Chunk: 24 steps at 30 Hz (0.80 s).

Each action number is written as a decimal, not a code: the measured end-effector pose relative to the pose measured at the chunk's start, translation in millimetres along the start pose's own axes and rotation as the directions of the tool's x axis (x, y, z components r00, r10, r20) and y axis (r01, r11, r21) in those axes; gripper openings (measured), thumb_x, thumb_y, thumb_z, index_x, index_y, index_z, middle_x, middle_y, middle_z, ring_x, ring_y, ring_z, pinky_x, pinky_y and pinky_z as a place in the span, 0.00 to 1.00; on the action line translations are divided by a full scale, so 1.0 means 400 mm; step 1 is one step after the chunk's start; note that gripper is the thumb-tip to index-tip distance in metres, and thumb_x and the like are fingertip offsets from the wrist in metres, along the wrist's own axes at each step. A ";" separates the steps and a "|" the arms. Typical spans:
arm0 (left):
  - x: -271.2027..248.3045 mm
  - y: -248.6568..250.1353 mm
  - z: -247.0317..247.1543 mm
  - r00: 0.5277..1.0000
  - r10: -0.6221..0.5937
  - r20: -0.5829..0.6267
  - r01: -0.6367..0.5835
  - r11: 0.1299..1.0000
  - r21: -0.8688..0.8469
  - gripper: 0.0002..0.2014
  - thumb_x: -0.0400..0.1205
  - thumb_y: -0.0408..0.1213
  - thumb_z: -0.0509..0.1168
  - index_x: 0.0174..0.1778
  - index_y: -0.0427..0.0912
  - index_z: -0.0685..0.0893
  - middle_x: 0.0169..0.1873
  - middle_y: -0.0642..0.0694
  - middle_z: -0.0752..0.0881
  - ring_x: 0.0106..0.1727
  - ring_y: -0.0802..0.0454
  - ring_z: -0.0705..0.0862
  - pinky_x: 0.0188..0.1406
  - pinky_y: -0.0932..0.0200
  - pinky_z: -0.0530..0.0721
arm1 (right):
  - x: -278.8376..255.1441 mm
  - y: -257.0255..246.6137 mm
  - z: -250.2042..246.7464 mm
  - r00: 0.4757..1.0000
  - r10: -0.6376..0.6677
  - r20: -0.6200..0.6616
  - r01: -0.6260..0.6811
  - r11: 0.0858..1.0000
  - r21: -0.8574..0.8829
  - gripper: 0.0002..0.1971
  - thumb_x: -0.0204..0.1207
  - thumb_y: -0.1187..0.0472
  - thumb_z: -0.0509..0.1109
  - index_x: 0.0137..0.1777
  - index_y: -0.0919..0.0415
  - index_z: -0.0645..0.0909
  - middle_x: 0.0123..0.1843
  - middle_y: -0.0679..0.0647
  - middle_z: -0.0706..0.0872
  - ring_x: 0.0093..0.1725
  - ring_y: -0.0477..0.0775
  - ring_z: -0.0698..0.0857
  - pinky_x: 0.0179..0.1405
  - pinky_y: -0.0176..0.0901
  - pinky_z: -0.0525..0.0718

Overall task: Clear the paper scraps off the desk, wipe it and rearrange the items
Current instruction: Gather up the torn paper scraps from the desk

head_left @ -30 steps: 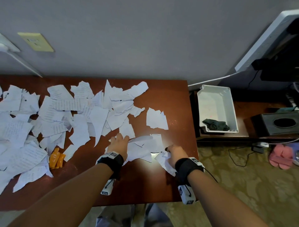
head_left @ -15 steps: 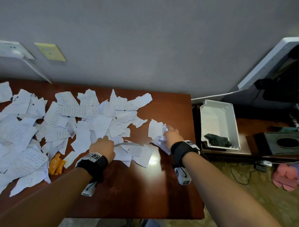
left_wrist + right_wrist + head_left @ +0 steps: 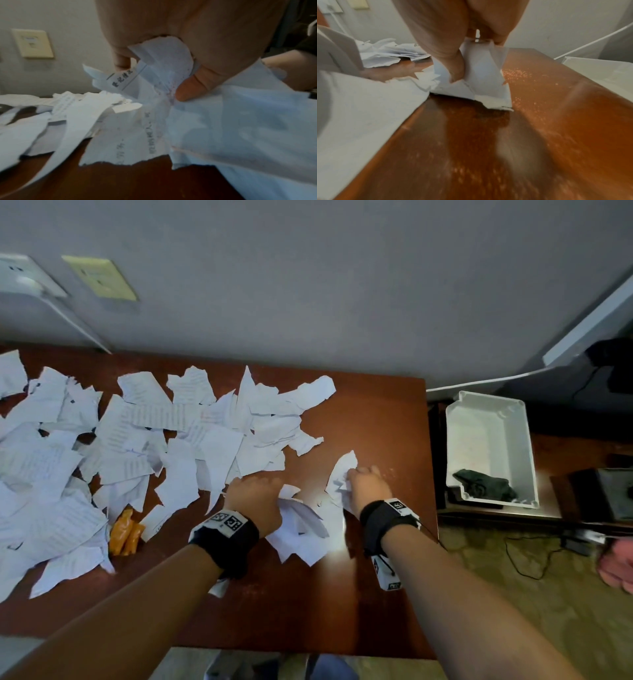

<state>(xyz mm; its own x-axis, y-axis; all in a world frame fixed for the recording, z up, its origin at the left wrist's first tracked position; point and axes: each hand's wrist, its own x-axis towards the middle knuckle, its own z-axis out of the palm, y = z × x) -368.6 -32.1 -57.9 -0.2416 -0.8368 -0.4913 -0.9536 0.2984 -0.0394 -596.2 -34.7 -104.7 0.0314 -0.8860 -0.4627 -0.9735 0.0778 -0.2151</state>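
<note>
Paper scraps (image 3: pixel 137 440) litter the table (image 3: pixel 380 412), mostly on its left half; my left hand (image 3: pixel 255 498) and right hand (image 3: pixel 369 485) each clench a crumpled bunch. Light, limp, easily torn, I judge: bunch them from the edges, not pinch singly.

Beige wall plate (image 3: pixel 99 278), pink slipper (image 3: pixel 620 566) btm-rt

Grey wall (image 3: pixel 308 285), cream wall plate (image 3: pixel 99 278); low side table (image 3: pixel 565 451) right; floor (image 3: pixel 513 604) perhaps carpet.

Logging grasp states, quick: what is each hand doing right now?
Left hand: closed, grips paper scraps.
Right hand: closed, grips crumpled scraps.
</note>
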 end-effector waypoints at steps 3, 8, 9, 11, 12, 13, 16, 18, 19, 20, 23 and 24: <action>0.013 0.037 0.041 0.992 0.086 0.093 -0.088 0.996 0.009 0.32 0.80 0.41 0.59 0.82 0.56 0.59 0.66 0.48 0.81 0.68 0.45 0.79 0.64 0.48 0.71 | -0.026 0.003 0.019 0.999 0.009 -0.038 -0.008 1.000 0.017 0.15 0.82 0.59 0.65 0.67 0.58 0.77 0.65 0.54 0.81 0.70 0.57 0.71 0.61 0.45 0.78; 0.009 0.077 0.097 0.978 0.098 0.183 -0.084 0.993 -0.080 0.28 0.81 0.38 0.59 0.80 0.54 0.65 0.68 0.47 0.78 0.68 0.44 0.79 0.63 0.50 0.77 | -0.086 0.003 0.045 0.988 0.156 -0.023 -0.148 0.967 0.207 0.16 0.77 0.64 0.69 0.60 0.52 0.69 0.54 0.57 0.83 0.54 0.59 0.83 0.53 0.52 0.87; 0.007 0.077 0.102 0.983 0.080 0.164 -0.063 0.992 -0.110 0.24 0.81 0.38 0.59 0.76 0.53 0.70 0.67 0.48 0.78 0.68 0.45 0.79 0.62 0.50 0.78 | -0.097 0.010 0.047 0.981 0.195 -0.018 -0.184 0.948 0.259 0.19 0.76 0.65 0.71 0.59 0.50 0.67 0.51 0.57 0.83 0.48 0.57 0.84 0.50 0.52 0.88; 0.000 0.071 0.107 0.991 0.044 0.126 -0.023 0.986 -0.163 0.19 0.82 0.36 0.58 0.69 0.48 0.78 0.66 0.47 0.78 0.67 0.45 0.78 0.61 0.51 0.80 | -0.117 0.034 0.043 0.972 0.234 -0.032 -0.216 0.935 0.282 0.19 0.76 0.64 0.71 0.63 0.51 0.69 0.51 0.57 0.83 0.49 0.58 0.84 0.49 0.47 0.86; -0.004 0.066 0.107 0.993 0.034 0.113 -0.013 0.984 -0.178 0.18 0.82 0.36 0.57 0.68 0.47 0.79 0.65 0.47 0.77 0.66 0.45 0.78 0.61 0.51 0.80 | -0.128 0.049 0.034 0.972 0.230 -0.040 -0.213 0.942 0.259 0.17 0.79 0.62 0.69 0.66 0.53 0.72 0.54 0.58 0.84 0.55 0.60 0.83 0.50 0.45 0.83; -0.008 0.059 0.105 0.995 0.025 0.099 -0.006 0.981 -0.193 0.18 0.82 0.36 0.57 0.67 0.46 0.80 0.64 0.46 0.77 0.65 0.45 0.78 0.60 0.51 0.80 | -0.138 0.065 0.023 0.974 0.220 -0.051 -0.202 0.951 0.236 0.16 0.81 0.61 0.66 0.68 0.55 0.74 0.56 0.59 0.84 0.59 0.61 0.81 0.50 0.45 0.80; -0.030 0.034 0.097 0.999 -0.007 0.031 0.015 0.964 -0.266 0.17 0.81 0.37 0.57 0.65 0.46 0.81 0.60 0.45 0.77 0.61 0.44 0.79 0.55 0.51 0.80 | -0.162 0.101 -0.020 0.983 0.177 -0.058 -0.163 0.969 0.186 0.12 0.83 0.62 0.63 0.65 0.60 0.78 0.59 0.59 0.84 0.64 0.61 0.78 0.56 0.48 0.80; -0.050 0.023 0.089 0.999 -0.027 -0.024 0.018 0.947 -0.322 0.17 0.81 0.39 0.58 0.65 0.47 0.82 0.57 0.45 0.78 0.58 0.44 0.81 0.53 0.51 0.81 | -0.168 0.104 -0.048 0.994 0.110 -0.026 -0.105 0.985 0.140 0.12 0.80 0.68 0.63 0.61 0.61 0.80 0.60 0.59 0.83 0.64 0.61 0.79 0.58 0.48 0.80; -0.061 0.020 0.085 0.999 -0.033 -0.043 0.017 0.940 -0.341 0.17 0.81 0.39 0.59 0.65 0.47 0.82 0.57 0.45 0.79 0.57 0.43 0.82 0.53 0.50 0.82 | -0.171 0.101 -0.061 0.997 0.075 -0.007 -0.073 0.989 0.130 0.12 0.79 0.70 0.62 0.60 0.62 0.81 0.61 0.59 0.82 0.65 0.61 0.79 0.60 0.48 0.80; -0.072 0.018 0.079 0.998 -0.039 -0.053 0.018 0.936 -0.351 0.16 0.81 0.39 0.59 0.64 0.47 0.83 0.56 0.46 0.80 0.56 0.43 0.83 0.53 0.50 0.83 | -0.176 0.093 -0.075 0.999 0.035 0.015 -0.036 0.992 0.125 0.13 0.79 0.71 0.62 0.60 0.62 0.81 0.64 0.58 0.81 0.67 0.61 0.79 0.63 0.48 0.80; -0.103 0.017 0.064 0.996 -0.043 -0.078 0.016 0.948 -0.319 0.12 0.81 0.40 0.59 0.57 0.49 0.83 0.53 0.47 0.85 0.53 0.45 0.84 0.49 0.54 0.83 | -0.195 0.059 -0.097 0.989 -0.105 0.102 0.089 0.985 0.149 0.19 0.79 0.74 0.61 0.67 0.62 0.82 0.75 0.58 0.71 0.70 0.60 0.77 0.69 0.47 0.78; -0.112 0.017 0.061 0.995 -0.044 -0.084 0.016 0.952 -0.306 0.11 0.81 0.40 0.59 0.55 0.50 0.83 0.52 0.47 0.86 0.52 0.46 0.84 0.48 0.55 0.83 | -0.201 0.044 -0.095 0.978 -0.155 0.137 0.137 0.982 0.134 0.20 0.79 0.75 0.61 0.67 0.62 0.83 0.78 0.58 0.68 0.70 0.60 0.77 0.68 0.44 0.78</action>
<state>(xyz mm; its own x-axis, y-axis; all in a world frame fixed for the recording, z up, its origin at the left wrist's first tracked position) -359.9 18.4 -57.3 -0.2141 -0.8848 -0.4139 -0.9666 0.1307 0.2206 -624.3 20.3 -38.6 0.2126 -0.8162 -0.5372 -0.9208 0.0165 -0.3896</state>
